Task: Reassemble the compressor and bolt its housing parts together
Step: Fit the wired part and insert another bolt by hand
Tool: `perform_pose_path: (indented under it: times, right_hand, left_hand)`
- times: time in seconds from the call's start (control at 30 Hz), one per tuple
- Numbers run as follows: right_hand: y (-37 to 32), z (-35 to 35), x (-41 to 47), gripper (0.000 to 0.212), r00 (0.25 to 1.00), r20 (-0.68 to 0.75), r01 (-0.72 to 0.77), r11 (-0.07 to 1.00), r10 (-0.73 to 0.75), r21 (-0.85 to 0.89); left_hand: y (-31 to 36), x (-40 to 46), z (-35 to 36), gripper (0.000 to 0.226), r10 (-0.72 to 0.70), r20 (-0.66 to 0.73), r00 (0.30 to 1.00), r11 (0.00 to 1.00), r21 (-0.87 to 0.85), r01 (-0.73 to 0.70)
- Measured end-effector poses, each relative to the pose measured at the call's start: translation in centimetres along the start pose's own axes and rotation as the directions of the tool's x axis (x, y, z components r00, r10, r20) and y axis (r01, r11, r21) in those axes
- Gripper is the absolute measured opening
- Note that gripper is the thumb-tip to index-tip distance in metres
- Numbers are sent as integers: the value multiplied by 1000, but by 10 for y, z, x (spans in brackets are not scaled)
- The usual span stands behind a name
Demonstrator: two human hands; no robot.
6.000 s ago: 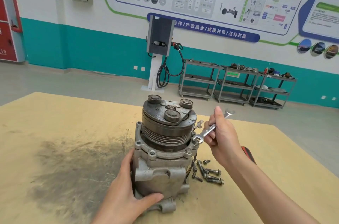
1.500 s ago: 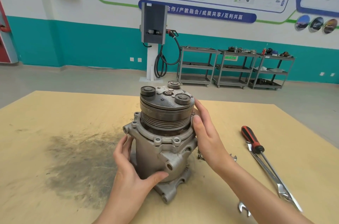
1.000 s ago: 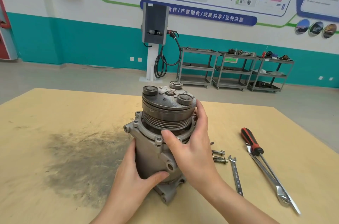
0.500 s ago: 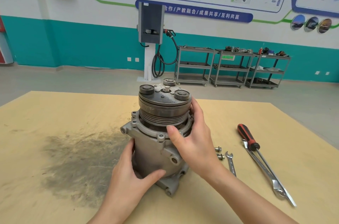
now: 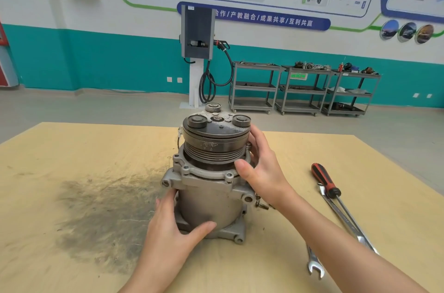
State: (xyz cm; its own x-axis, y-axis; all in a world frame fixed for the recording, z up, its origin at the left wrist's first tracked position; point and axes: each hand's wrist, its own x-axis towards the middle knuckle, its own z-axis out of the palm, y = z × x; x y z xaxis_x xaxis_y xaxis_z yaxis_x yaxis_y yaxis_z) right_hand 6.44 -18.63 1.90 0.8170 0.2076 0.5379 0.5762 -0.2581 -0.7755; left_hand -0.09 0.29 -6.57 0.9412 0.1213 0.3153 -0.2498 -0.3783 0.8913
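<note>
At frame centre, the compressor (image 5: pixel 211 179), likely heavy and rigid, is standing upright; left hand (image 5: pixel 173 232) is cupping its smooth body, right hand (image 5: pixel 262 167) gripping the ribbed pulley (image 5: pixel 213 148), the surer hold.

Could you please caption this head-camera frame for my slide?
Both hands, left hand and right hand, grip the upright compressor on the table.

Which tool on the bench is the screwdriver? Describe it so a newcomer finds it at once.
Start at the compressor standing mid-bench on the wooden table, then look to the bench's right side, past the right hand. The screwdriver lies there across a long wrench. It alone has a red-and-black handle; the neighbouring wrenches are bare metal.
</note>
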Motion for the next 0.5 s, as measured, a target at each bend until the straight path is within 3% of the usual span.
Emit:
perform_pose_path:
  times: [0.3,0.5]
  right_hand:
    - [1,-2,5,102,997,60,-46,999,47,-13]
    - [-3,0,-15,127,985,110,-140,987,131,80]
  left_hand:
    - [0,2,1,100,-31,17,999,998,47,30]
    - [-2,5,4,97,-21,25,999,999,32,21]
